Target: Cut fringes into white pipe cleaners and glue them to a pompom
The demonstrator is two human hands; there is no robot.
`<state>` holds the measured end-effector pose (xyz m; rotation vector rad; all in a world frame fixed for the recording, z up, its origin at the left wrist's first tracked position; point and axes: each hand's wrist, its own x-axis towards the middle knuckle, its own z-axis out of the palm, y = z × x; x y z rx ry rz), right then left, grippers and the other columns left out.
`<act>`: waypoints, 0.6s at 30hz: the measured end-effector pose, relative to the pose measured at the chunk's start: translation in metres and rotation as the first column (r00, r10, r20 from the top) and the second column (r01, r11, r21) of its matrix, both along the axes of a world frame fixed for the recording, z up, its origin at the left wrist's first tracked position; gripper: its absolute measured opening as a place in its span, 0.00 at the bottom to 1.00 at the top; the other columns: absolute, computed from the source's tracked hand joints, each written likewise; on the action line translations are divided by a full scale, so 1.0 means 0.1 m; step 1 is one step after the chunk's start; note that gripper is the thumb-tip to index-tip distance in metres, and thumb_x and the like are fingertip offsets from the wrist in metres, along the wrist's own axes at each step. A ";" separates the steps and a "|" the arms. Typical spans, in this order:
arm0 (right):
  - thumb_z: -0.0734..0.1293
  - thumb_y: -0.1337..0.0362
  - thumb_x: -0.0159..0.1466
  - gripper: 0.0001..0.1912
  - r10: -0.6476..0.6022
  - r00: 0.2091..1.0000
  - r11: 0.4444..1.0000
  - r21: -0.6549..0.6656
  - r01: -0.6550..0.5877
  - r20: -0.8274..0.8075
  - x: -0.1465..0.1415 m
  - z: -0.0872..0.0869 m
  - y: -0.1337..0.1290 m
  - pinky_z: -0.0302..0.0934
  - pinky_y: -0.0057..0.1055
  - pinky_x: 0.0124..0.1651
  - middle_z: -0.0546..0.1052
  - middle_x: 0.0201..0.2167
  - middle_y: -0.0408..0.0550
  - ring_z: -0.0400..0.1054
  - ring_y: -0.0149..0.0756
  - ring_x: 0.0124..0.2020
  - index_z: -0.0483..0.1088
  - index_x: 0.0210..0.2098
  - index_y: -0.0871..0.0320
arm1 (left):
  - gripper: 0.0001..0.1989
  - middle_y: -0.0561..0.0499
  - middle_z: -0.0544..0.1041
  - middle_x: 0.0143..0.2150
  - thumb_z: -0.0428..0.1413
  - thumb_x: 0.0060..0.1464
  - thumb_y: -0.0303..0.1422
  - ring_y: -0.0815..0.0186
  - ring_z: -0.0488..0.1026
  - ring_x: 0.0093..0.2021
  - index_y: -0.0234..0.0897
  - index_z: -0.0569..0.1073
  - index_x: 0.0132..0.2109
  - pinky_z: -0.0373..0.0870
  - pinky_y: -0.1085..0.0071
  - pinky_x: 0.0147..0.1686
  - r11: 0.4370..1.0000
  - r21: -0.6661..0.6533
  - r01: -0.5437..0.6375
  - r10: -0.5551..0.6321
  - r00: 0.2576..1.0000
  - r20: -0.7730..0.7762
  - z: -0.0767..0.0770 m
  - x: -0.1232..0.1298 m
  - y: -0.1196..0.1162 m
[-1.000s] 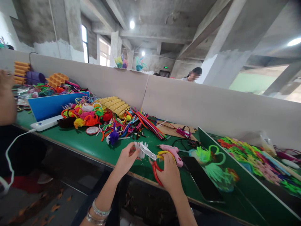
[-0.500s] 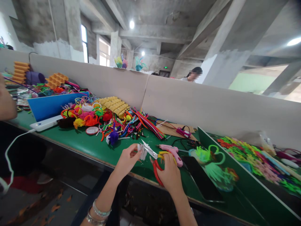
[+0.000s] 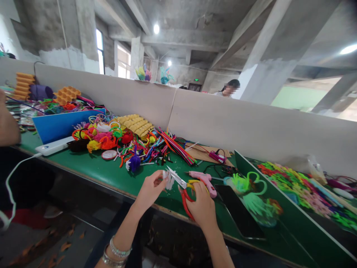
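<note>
My left hand point(image 3: 152, 187) pinches a small white fuzzy piece point(image 3: 169, 181), which looks like cut pipe cleaner, just above the green table. In my right hand point(image 3: 203, 204) are scissors point(image 3: 177, 178) with yellow handles, blades pointing left at the white piece and nearly together. A red-handled tool point(image 3: 186, 204), apparently pliers, shows beside the right hand; whether the hand touches it I cannot tell. Behind that hand lies a pink glue gun point(image 3: 205, 180). A black phone point(image 3: 240, 212) rests to its right.
Colourful pipe cleaner pieces point(image 3: 156, 147) and pompoms heap at the back left, near a blue board point(image 3: 68, 124) and a white power strip point(image 3: 57, 146). Green fuzzy figures point(image 3: 255, 203) stand right, before a green divider point(image 3: 292, 208). Another person's arm point(image 3: 9, 123) shows at far left.
The scissor blades have drawn closer together at the white piece. Both hands stay in nearly the same place.
</note>
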<state>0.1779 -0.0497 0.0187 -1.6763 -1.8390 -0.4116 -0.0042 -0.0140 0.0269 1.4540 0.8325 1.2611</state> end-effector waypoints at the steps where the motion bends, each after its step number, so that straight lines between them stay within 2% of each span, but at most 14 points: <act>1: 0.61 0.54 0.55 0.13 -0.002 1.000 1.000 0.002 0.002 -0.004 0.00 0.00 0.00 0.59 0.31 0.32 0.68 0.34 0.48 0.65 0.38 0.36 0.63 0.35 0.56 | 0.12 0.51 0.74 0.32 0.52 0.48 0.37 0.66 0.72 0.29 0.36 0.70 0.39 0.71 0.74 0.26 1.000 -0.002 0.000 0.000 1.000 -0.002 0.00 0.00 0.00; 5: 0.60 0.53 0.56 0.13 -0.005 1.000 1.000 -0.003 0.005 -0.015 0.00 0.01 -0.02 0.59 0.30 0.31 0.68 0.34 0.47 0.65 0.39 0.37 0.63 0.34 0.56 | 0.12 0.51 0.74 0.32 0.52 0.48 0.37 0.66 0.72 0.29 0.36 0.70 0.39 0.71 0.74 0.26 1.000 -0.006 0.002 -0.002 1.000 0.002 -0.01 0.00 0.00; 11: 0.60 0.52 0.55 0.14 -0.035 0.995 0.997 0.068 0.041 -0.091 0.00 0.03 -0.01 0.58 0.29 0.28 0.69 0.33 0.48 0.65 0.38 0.36 0.62 0.34 0.56 | 0.14 0.52 0.74 0.29 0.54 0.46 0.38 0.68 0.72 0.27 0.35 0.68 0.39 0.70 0.75 0.25 0.998 -0.067 -0.001 0.005 0.998 0.061 -0.01 0.02 0.02; 14: 0.61 0.52 0.55 0.16 -0.040 0.995 0.994 0.102 0.050 -0.096 0.02 0.02 0.01 0.60 0.32 0.33 0.68 0.35 0.49 0.63 0.39 0.38 0.60 0.36 0.57 | 0.16 0.52 0.74 0.29 0.55 0.45 0.39 0.67 0.72 0.27 0.35 0.67 0.39 0.71 0.74 0.24 0.994 -0.111 0.015 0.000 0.991 0.136 -0.03 0.05 0.04; 18: 0.62 0.53 0.54 0.17 0.014 0.999 0.989 0.149 -0.007 -0.042 0.04 0.00 0.04 0.59 0.38 0.42 0.67 0.35 0.52 0.61 0.42 0.41 0.60 0.37 0.59 | 0.18 0.52 0.75 0.29 0.55 0.44 0.40 0.67 0.73 0.28 0.34 0.66 0.40 0.72 0.73 0.24 0.989 -0.135 0.053 -0.025 0.979 0.202 -0.05 0.07 0.07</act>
